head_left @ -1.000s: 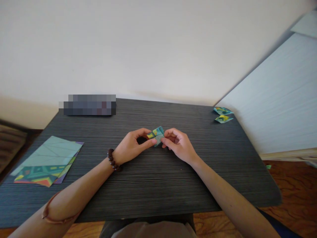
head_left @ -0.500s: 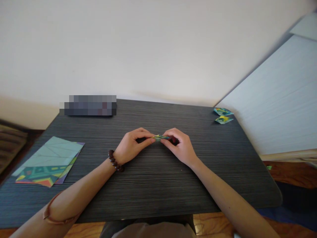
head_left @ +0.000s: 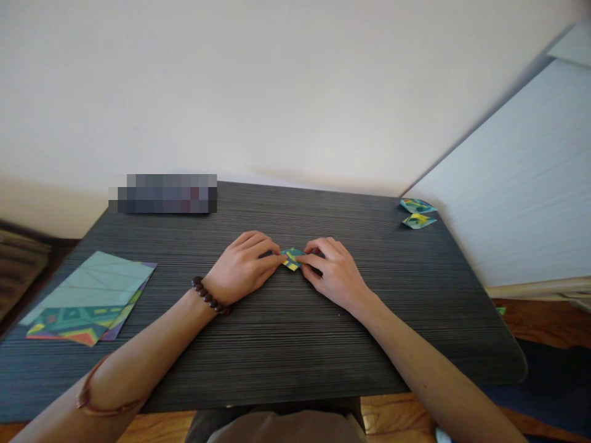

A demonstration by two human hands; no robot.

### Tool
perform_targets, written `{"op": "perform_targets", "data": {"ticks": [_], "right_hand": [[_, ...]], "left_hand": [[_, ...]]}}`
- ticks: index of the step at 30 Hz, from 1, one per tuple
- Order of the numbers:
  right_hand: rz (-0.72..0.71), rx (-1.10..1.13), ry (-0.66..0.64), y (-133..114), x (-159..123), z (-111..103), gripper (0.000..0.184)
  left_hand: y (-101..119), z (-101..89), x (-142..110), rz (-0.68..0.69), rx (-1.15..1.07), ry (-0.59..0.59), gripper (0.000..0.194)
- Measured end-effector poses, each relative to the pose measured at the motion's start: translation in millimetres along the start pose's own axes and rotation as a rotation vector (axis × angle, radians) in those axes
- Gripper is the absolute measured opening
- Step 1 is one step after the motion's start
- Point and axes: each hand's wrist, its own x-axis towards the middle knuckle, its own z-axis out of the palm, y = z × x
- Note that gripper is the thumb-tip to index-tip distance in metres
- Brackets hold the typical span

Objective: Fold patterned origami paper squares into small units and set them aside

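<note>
Between my two hands, just over the middle of the dark table, is a small folded piece of patterned paper (head_left: 292,259), green, blue and yellow. My left hand (head_left: 247,261), with a beaded bracelet at the wrist, pinches its left corner between thumb and fingers. On the opposite side my right hand (head_left: 333,266) grips the right corner in the same way. The fingertips cover both ends of the paper, while its patterned face shows between them.
Two folded paper pieces (head_left: 418,220) lie at the table's (head_left: 277,363) far right corner. Creased patterned sheets (head_left: 99,280) are stacked on the left. A blurred-out dark object (head_left: 166,195) sits at the back left. A wall stands behind, a pale panel (head_left: 530,184) at right.
The paper has turned from nearly edge-on to showing its patterned face as a diamond. My left hand has rolled over and shifted slightly left, its back now facing up more.
</note>
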Motion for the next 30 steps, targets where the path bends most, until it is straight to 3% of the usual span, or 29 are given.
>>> {"op": "perform_targets", "data": {"ticks": [6,15,23,30], "right_hand": [[-0.03,0.106,-0.06,5.7,-0.6,0.5,0.023],[0.141,0.385,0.009,7.0,1.1,4.4,0.016],[0.299,0.333,0.02,5.4,6.1,6.6,0.017],[0.333,0.198,0.046,0.2,8.3,13.4,0.022]], "left_hand": [[7.1,-0.7,0.8,-0.028,0.043,-0.044,0.021],[7.1,5.8,-2.0,-0.13,-0.007,-0.031,0.02],[11.5,6.9,-0.4,-0.252,-0.032,0.005,0.02],[13.4,11.6,2.3,-0.381,-0.03,-0.001,0.021]]}}
